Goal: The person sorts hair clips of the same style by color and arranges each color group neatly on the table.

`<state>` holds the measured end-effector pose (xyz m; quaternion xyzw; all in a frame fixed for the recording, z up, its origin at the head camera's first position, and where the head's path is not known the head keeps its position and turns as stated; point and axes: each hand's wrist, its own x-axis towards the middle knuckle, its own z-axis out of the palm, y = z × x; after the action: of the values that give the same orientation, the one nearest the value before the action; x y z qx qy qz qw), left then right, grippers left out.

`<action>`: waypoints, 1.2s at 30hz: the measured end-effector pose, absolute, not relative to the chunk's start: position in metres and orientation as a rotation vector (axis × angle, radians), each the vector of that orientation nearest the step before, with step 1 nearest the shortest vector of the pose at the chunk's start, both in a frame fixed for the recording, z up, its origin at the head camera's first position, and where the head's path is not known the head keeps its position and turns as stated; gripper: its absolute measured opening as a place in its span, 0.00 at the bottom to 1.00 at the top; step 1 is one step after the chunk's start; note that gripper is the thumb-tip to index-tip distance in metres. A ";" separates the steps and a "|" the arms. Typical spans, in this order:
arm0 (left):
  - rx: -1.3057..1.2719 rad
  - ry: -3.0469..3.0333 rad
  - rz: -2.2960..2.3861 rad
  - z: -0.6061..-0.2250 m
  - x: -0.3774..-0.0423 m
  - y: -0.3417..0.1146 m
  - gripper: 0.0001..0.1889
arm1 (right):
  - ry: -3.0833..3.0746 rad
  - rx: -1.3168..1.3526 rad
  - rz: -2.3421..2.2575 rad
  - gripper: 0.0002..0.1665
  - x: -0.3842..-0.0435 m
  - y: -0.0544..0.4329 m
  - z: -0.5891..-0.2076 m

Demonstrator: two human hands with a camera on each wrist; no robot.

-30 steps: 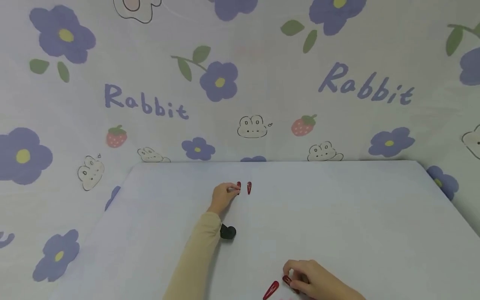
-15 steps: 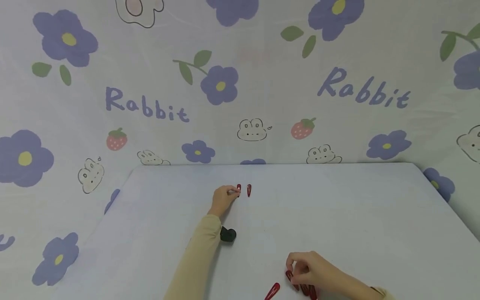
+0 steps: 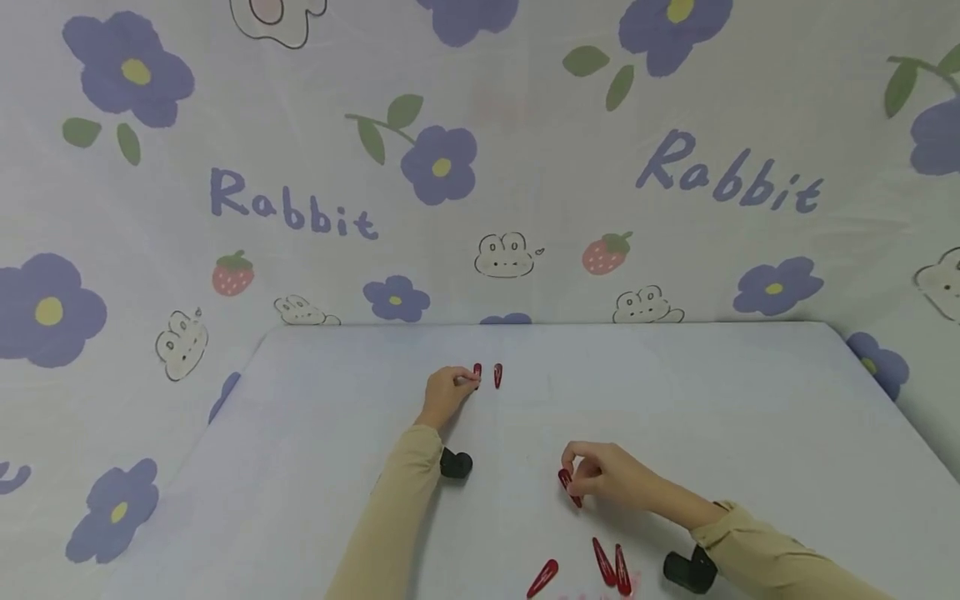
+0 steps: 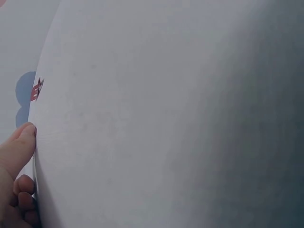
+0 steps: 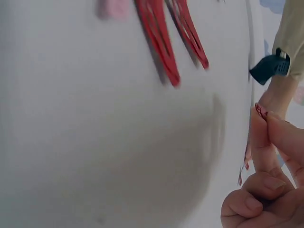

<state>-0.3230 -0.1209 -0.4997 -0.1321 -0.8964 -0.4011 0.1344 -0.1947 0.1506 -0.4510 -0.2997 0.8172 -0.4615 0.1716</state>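
Far out on the white table, my left hand (image 3: 445, 395) pinches a red snap hair clip (image 3: 477, 369) between thumb and forefinger, the clip lying on the table. A second red hair clip (image 3: 498, 376) lies parallel just to its right. My right hand (image 3: 617, 477) pinches another red hair clip (image 3: 566, 478) above the table, nearer the front; its tip shows between thumb and forefinger (image 5: 261, 111) in the right wrist view. Three loose red clips lie by the front: one tilted clip (image 3: 543, 578) and a close pair, a left clip (image 3: 603, 562) and a right clip (image 3: 622, 570).
Something pink and blurred (image 5: 114, 7) lies near the front clips. Black wrist devices sit at the left cuff (image 3: 456, 465) and under the right cuff (image 3: 690, 570). A patterned cloth backdrop (image 3: 547, 167) rises behind the table's far edge.
My right hand has picked up a red hair clip from the front group and carried it forward, uncovering two other clips. The left hand has stayed at its clip.
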 end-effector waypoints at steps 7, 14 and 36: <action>-0.386 -2.618 -1.128 -0.501 -0.325 -0.122 0.03 | 2.442 -0.816 -1.354 0.09 -0.225 0.140 -0.448; -0.341 -2.641 -1.166 -0.497 -0.323 -0.121 0.02 | 2.471 -0.731 -1.433 0.09 -0.247 0.131 -0.445; -0.337 -2.653 -1.177 -0.499 -0.323 -0.121 0.03 | 2.527 -0.380 -1.558 0.06 -0.300 0.111 -0.460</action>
<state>-0.3225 -0.1211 -0.4986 -0.1146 -0.9025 -0.4004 0.1094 -0.2995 0.1105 -0.4601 -0.1267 0.8420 -0.5192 0.0742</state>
